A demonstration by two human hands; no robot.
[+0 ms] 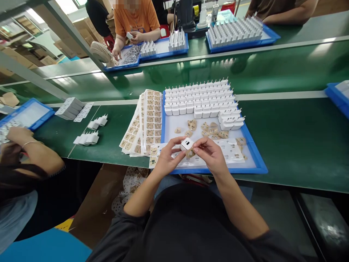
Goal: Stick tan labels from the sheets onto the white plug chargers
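Observation:
Between the fingers and thumb of my left hand (169, 157) is a white charger (186, 143), its face with a dark port turned up. My right hand (211, 154) pinches a small tan sticker (190, 153) close against the charger's near side. Both hands are over the front of a blue-rimmed tray (257, 154). Under them lies a sticker sheet (231, 151), partly peeled. Tan peeled pieces (192, 125) are scattered behind it. Rows of white chargers (200, 96) with pins up fill the tray's back.
Sticker sheets (147, 120) are stacked left of the tray. Loose chargers (87, 138) and a pile of white pieces (70, 108) stand farther left, near a co-worker's arm (40, 151). Across the green bench, other people sit by trays of chargers (237, 31) and a fan (101, 52).

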